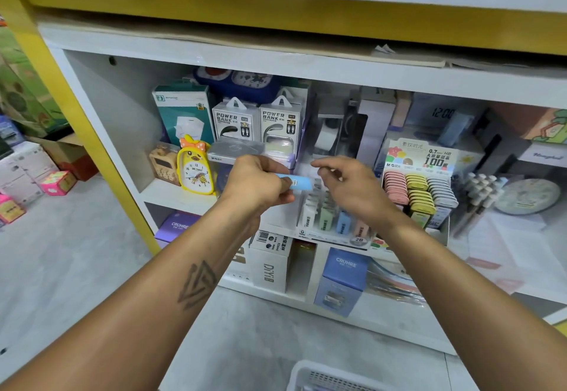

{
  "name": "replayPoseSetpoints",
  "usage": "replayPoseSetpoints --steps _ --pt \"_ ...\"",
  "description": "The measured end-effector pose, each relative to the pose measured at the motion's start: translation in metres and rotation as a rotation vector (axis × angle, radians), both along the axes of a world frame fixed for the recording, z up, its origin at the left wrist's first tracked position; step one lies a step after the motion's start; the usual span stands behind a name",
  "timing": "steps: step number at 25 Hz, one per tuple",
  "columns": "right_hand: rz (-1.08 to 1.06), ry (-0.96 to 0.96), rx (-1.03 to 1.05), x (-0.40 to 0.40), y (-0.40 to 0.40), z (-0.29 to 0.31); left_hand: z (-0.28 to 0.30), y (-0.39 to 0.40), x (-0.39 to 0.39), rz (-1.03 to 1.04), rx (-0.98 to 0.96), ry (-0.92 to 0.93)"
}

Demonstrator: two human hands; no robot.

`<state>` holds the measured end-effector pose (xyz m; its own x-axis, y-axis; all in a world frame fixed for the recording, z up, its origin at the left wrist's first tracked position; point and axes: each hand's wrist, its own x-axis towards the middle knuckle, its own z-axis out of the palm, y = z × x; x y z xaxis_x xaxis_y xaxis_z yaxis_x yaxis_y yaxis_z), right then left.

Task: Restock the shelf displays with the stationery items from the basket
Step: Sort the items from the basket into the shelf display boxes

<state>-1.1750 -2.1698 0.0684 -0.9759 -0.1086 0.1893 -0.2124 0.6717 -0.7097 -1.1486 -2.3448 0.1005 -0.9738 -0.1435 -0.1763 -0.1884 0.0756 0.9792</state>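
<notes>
head: left hand (256, 183) grips blue case (299, 182)

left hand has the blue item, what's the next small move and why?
Probably lower the blue eraser that the left hand pinches into the blue column of the eraser display just below it. The right hand hovers above that rack holding nothing visible, and matching blue pieces sit there.

Stationery shop: white shelf (171, 194) packed with boxed power banks (234, 122), lead-refill display (420, 176), clocks (196, 168), stock boxes (58, 182) on floor.
</notes>
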Motion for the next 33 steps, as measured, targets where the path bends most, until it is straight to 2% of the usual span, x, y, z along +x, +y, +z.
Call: replayPoseSetpoints --steps 2,4,8,10,12,16,19,21,23,28,33 --pt "-0.009 -0.261 -0.399 0.011 0.003 0.013 0.001 0.006 0.001 -0.031 0.023 0.027" --pt "0.004 -0.368 -0.518 0.022 0.014 0.022 0.002 0.014 0.004 -0.078 -0.02 0.076" --pt "-0.017 -0.337 -0.691 0.037 0.045 0.034 0.006 0.035 0.012 -0.213 -0.058 0.152" --pt "-0.058 -0.295 -0.701 0.042 0.057 0.036 0.006 0.045 0.015 -0.287 -0.092 0.16" --pt "-0.12 -0.197 -0.616 0.043 0.064 0.037 0.002 0.049 0.015 -0.327 -0.262 0.164" --pt "-0.143 -0.005 -0.366 0.043 0.072 0.036 -0.008 0.045 0.015 -0.41 -0.892 0.261" --pt "-0.102 0.174 -0.023 0.043 0.072 0.028 -0.017 0.039 0.016 -0.588 -1.129 0.371" --pt "-0.045 0.231 0.207 0.042 0.068 0.02 -0.022 0.035 0.018 -0.709 -1.212 0.395" --pt "-0.001 0.196 0.306 0.041 0.064 0.013 -0.027 0.032 0.018 -0.8 -1.279 0.362" --pt "0.037 0.11 0.335 0.039 0.057 0.006 -0.027 0.03 0.017 -0.902 -1.368 0.288" --pt "0.038 0.139 0.355 0.035 0.051 0.003 -0.024 0.032 0.019 -0.925 -1.375 0.276"
